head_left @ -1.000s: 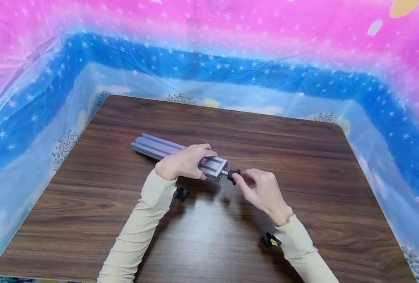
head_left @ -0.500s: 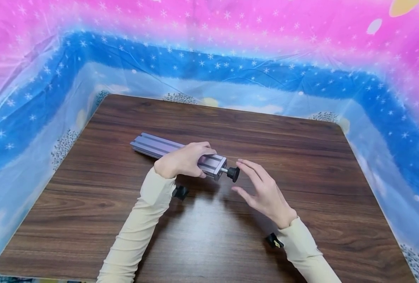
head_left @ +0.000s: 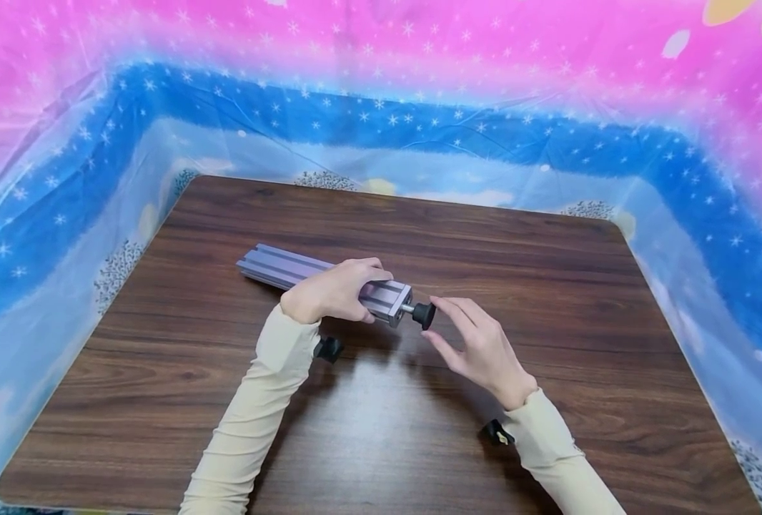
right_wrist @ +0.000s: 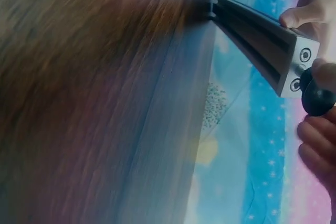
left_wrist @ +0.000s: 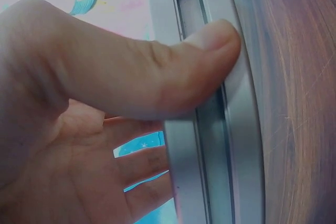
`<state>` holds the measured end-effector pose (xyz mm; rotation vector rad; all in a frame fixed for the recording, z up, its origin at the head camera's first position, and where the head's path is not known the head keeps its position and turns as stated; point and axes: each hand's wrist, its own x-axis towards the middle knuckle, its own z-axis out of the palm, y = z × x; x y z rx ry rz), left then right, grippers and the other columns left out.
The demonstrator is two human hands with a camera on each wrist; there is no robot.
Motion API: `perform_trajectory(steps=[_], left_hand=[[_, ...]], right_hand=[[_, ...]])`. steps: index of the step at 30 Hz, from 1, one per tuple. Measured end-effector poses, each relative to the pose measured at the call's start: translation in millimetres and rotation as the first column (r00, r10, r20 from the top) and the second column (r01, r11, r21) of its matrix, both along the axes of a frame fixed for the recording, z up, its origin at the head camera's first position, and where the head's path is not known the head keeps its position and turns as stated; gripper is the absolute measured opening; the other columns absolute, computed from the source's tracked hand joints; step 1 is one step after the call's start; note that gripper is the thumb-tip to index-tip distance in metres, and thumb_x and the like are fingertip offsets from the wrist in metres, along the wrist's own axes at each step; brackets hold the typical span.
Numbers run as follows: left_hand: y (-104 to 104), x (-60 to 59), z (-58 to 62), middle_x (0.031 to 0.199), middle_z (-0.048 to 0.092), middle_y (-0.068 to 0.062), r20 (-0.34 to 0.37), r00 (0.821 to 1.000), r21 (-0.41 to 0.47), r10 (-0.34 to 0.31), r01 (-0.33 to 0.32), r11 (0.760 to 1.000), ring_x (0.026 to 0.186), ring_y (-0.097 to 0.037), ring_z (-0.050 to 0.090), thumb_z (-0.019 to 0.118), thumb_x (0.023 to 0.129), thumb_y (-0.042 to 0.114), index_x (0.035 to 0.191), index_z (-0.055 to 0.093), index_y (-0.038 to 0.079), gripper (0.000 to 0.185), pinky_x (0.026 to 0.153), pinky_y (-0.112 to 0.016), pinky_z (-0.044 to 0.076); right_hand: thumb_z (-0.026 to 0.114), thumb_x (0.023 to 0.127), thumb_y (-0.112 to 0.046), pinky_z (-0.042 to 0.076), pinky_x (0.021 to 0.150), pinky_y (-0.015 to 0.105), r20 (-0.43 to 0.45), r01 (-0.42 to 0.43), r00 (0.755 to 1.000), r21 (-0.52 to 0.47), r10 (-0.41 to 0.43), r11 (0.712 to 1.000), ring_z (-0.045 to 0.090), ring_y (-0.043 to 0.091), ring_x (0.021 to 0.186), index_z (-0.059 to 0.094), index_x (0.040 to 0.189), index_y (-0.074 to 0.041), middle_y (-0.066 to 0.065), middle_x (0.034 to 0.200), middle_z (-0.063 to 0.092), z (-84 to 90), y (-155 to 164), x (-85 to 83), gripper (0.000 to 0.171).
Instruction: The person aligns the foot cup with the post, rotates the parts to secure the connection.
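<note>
A silver grooved aluminium profile (head_left: 284, 266) lies at a slant just left of the table's middle. My left hand (head_left: 337, 292) grips it near its right end, and the left wrist view has the thumb (left_wrist: 178, 77) pressed across a groove. From the end plate (right_wrist: 292, 69), between two screw heads, sticks out a metal shaft carrying a round black knob (head_left: 425, 316). My right hand (head_left: 484, 350) pinches this knob at its rim, thumb on the near side and fingertips on the far side. Its other fingers (right_wrist: 315, 140) are partly cut off in the right wrist view.
A brown wood-grain table (head_left: 548, 272) with rounded corners carries everything. Behind and beside it hangs a pink and blue cloth (head_left: 381, 107) with snowflakes. Small black wrist devices sit under the left cuff (head_left: 329, 349) and the right cuff (head_left: 498, 432).
My right hand held the knob, let go with fingers spread, and has now closed back onto its rim. The left hand and the profile have stayed in place.
</note>
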<state>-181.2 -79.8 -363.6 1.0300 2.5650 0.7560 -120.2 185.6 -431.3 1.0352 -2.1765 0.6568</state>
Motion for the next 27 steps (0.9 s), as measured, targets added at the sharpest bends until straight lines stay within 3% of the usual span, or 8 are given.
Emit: perform_trajectory(steps=[4, 9, 16, 21, 24, 27], left_hand=[[0.4, 0.0, -1.4, 0.112, 0.059, -0.010, 0.007, 1.000, -0.002, 0.000, 0.000, 1.000, 0.092, -0.021, 0.055, 0.085, 0.075, 0.005, 0.133, 0.063, 0.001, 0.062, 0.085, -0.036, 0.049], [0.9, -0.1, -1.8, 0.112, 0.059, -0.009, 0.015, 1.000, 0.005, 0.003, -0.003, 1.000, 0.092, -0.021, 0.055, 0.085, 0.074, 0.004, 0.133, 0.064, 0.002, 0.062, 0.085, -0.036, 0.049], [0.8, -0.4, -4.2, 0.109, 0.058, -0.008, 0.007, 1.000, 0.009, -0.001, 0.000, 1.000, 0.090, -0.021, 0.054, 0.085, 0.074, 0.004, 0.131, 0.064, 0.002, 0.061, 0.083, -0.034, 0.048], [0.8, -1.7, -4.6, 0.109, 0.058, -0.009, 0.008, 1.000, 0.004, -0.005, 0.005, 1.000, 0.090, -0.020, 0.053, 0.085, 0.075, 0.005, 0.133, 0.063, 0.002, 0.062, 0.083, -0.034, 0.048], [0.6, -2.5, -4.2, 0.111, 0.058, -0.009, 0.003, 1.000, -0.005, -0.005, 0.005, 1.000, 0.091, -0.021, 0.054, 0.085, 0.075, 0.005, 0.133, 0.063, 0.002, 0.062, 0.084, -0.035, 0.048], [-0.2, -2.7, -3.2, 0.111, 0.059, -0.009, -0.004, 1.000, -0.006, -0.003, 0.003, 1.000, 0.092, -0.022, 0.056, 0.085, 0.073, 0.005, 0.133, 0.064, 0.002, 0.063, 0.085, -0.036, 0.049]], right_hand=[[0.065, 0.098, -0.038, 0.057, 0.076, 0.037, 0.056, 0.039, 0.998, -0.038, -0.037, 0.999, 0.068, 0.021, 0.088, 0.069, 0.119, 0.001, 0.010, 0.099, 0.072, -1.4, -1.9, 0.3, 0.045], [0.067, 0.096, -0.038, 0.056, 0.066, 0.034, 0.143, 0.098, 0.986, -0.075, -0.086, 0.992, 0.068, 0.015, 0.073, 0.073, 0.100, -0.004, 0.003, 0.083, 0.072, 0.7, -5.8, 2.0, 0.035], [0.072, 0.092, -0.027, 0.058, 0.064, 0.030, 0.238, 0.160, 0.961, -0.051, -0.143, 0.986, 0.071, 0.011, 0.070, 0.075, 0.089, -0.009, 0.000, 0.083, 0.075, 3.7, -9.3, 3.6, 0.019], [0.074, 0.091, -0.033, 0.058, 0.070, 0.033, 0.247, 0.175, 0.956, -0.041, -0.160, 0.984, 0.072, 0.015, 0.078, 0.074, 0.104, -0.005, 0.005, 0.089, 0.074, 4.6, -4.7, 6.7, 0.031], [0.078, 0.088, -0.035, 0.056, 0.086, 0.035, 0.233, 0.134, 0.965, -0.035, -0.123, 0.990, 0.070, 0.020, 0.099, 0.066, 0.125, -0.004, 0.008, 0.109, 0.071, 4.7, -0.4, 7.3, 0.050], [0.084, 0.083, -0.026, 0.049, 0.102, 0.034, 0.181, 0.049, 0.982, -0.012, -0.046, 0.999, 0.063, 0.024, 0.118, 0.057, 0.140, -0.004, 0.012, 0.129, 0.064, 4.5, 1.1, 5.6, 0.067]])
